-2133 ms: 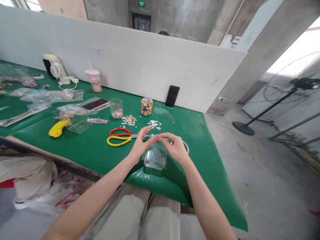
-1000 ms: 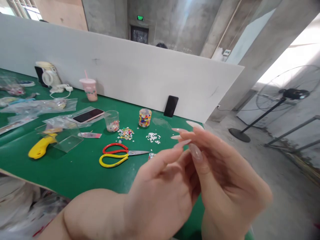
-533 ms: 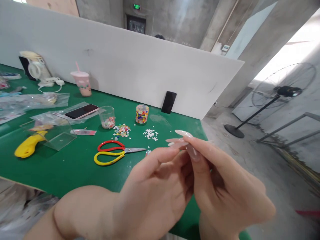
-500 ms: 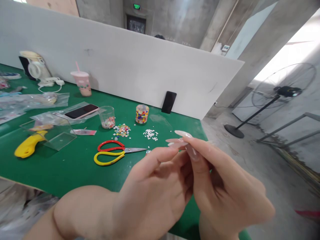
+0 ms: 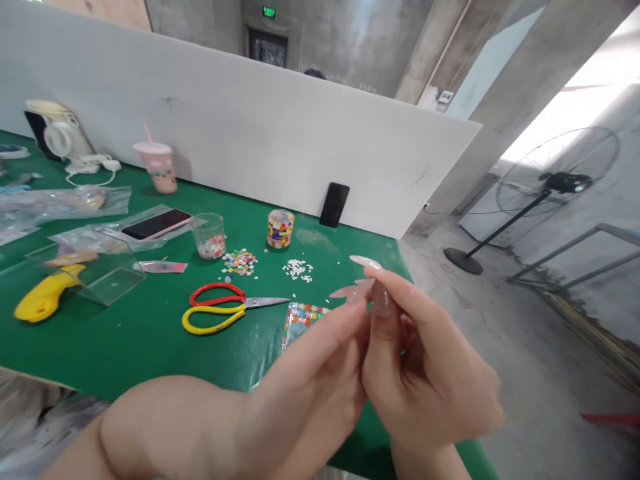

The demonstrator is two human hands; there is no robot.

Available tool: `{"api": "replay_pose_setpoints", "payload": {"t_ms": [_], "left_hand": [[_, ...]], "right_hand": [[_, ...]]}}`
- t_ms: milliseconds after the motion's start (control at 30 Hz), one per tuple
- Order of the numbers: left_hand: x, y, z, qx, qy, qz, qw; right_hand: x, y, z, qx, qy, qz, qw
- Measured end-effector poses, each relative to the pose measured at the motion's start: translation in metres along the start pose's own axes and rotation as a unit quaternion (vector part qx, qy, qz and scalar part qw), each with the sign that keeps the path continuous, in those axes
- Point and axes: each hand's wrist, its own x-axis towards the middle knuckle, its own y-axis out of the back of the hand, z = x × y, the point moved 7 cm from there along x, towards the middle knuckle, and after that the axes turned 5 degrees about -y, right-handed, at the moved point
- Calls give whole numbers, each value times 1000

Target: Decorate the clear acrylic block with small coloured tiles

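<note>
My left hand (image 5: pixel 320 377) and my right hand (image 5: pixel 433 363) meet above the front of the green table, their long-nailed fingertips pinched together. Whatever sits between the fingertips is too small or hidden to make out. Partly covered by my left hand, a mosaic panel of coloured tiles (image 5: pixel 306 312) lies in clear wrapping. Scissors with one red and one yellow handle (image 5: pixel 215 310) rest to its left. Behind are a pile of white tile bits (image 5: pixel 299 269), a pile of mixed coloured bits (image 5: pixel 241 262) and a small mosaic-covered cup (image 5: pixel 281 229).
A clear cup of tile bits (image 5: pixel 210 239), a pink phone (image 5: pixel 157 225), a clear box (image 5: pixel 107 273) and a yellow-handled tool (image 5: pixel 47 297) occupy the left. A black phone (image 5: pixel 335 205) leans on the white partition (image 5: pixel 280 140). A pink tumbler (image 5: pixel 159 168) stands further back.
My hands have drawn closer together, and my right hand has shifted left and turned. More of the mosaic panel now shows beside my left hand. The view has shifted slightly.
</note>
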Motion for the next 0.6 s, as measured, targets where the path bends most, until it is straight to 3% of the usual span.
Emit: {"api": "replay_pose_setpoints", "payload": {"t_ms": [367, 600], "left_hand": [[-3, 6, -5, 6, 16, 51, 999], [-6, 1, -6, -12, 28, 5, 1000]], "right_hand": [[-4, -4, -3, -24, -34, 42, 998], [-4, 2, 9, 40, -54, 54, 996]]}}
